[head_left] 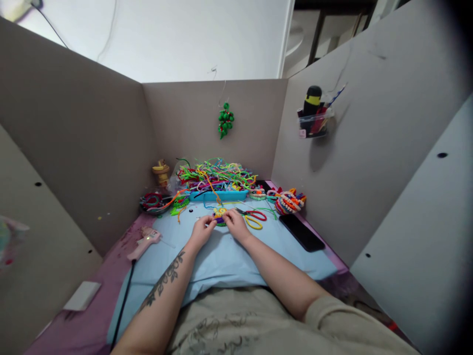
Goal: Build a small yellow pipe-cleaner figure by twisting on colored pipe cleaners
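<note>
Both my hands meet over the blue cloth (177, 256), fingers pinched on a small woven cord piece (220, 217) in yellow, purple and green. My left hand (202, 230) grips its left side; my right hand (236, 224) grips its upper right. Loose orange cord (214, 188) rises from behind the piece toward the pile. Just right of my right hand lie scissors (254, 217) with one red and one yellow handle loop. My fingertips hide part of the piece.
A blue tray (218, 195) heaped with colourful cords (218, 175) stands at the back. A pink glue gun (146, 244) lies left, its black cable running toward me. A black phone (301, 231) and a bundle of woven pieces (288, 201) lie right. Grey panels enclose three sides.
</note>
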Motion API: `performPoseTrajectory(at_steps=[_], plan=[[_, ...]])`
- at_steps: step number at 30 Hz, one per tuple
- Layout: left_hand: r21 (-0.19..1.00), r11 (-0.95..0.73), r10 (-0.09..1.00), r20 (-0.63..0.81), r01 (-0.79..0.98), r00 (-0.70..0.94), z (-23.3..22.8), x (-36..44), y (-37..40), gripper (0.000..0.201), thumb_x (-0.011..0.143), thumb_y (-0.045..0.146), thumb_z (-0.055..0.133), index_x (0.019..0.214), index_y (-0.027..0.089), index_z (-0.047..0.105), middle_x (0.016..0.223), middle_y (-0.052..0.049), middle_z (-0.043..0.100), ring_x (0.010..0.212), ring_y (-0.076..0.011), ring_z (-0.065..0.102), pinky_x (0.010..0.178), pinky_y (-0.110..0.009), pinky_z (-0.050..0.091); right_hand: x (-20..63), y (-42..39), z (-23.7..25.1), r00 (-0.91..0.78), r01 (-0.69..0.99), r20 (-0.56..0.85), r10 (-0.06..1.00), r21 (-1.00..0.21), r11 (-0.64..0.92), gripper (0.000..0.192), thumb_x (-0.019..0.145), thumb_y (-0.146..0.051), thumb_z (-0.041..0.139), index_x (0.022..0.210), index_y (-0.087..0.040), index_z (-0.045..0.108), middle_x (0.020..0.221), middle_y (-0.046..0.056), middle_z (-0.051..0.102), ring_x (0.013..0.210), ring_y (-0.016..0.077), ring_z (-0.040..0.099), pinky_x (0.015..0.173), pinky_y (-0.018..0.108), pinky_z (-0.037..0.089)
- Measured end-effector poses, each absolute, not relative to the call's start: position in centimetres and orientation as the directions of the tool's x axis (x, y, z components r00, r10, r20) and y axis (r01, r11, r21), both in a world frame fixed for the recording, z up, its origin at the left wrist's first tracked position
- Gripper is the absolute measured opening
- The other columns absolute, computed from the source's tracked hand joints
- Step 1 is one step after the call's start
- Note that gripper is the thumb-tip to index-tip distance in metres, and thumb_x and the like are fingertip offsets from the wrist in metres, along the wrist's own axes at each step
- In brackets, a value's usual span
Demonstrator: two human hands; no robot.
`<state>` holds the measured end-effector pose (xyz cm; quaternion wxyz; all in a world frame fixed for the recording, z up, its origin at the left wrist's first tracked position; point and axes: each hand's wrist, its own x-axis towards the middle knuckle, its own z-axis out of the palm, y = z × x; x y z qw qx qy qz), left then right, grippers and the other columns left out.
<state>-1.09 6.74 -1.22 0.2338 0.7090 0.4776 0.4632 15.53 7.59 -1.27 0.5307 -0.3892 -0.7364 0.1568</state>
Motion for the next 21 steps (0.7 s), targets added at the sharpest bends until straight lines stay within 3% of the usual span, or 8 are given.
performPoseTrajectory(at_steps=[7,21], plan=[[0.769,-0.436,0.893,0.433,0.467,0.121,-1.0,-1.0,6.5,0.02,0.074,0.033,0.052,0.066,0.016,0.056,0.065,-0.001,0.058,0.065,-0.0138,0.053,0.056,-0.022,0.038,15.4,8.5,-2.4,-0.18,0.461,0.658,0.731,-0.6,0.654,0.018,0.086,-0.022,0.04,0.075,-0.019,0.054,0.078,0.005,0.053,0.079,0.0178,0.049,0.073,0.03,0.04],[0.763,-0.429,0.893,0.44,0.484,0.098,-1.2,-1.2,6.8,0.02,0.075,0.033,0.05,0.071,0.016,0.059,0.07,-0.003,0.062,0.068,-0.0152,0.055,0.06,-0.024,0.043,15.3,8.5,-2.2,-0.213,0.346,0.532,0.82,-0.743,0.572,0.026,0.087,-0.033,0.039,0.073,-0.019,0.055,0.071,0.002,0.053,0.07,0.0149,0.049,0.066,0.027,0.039]])
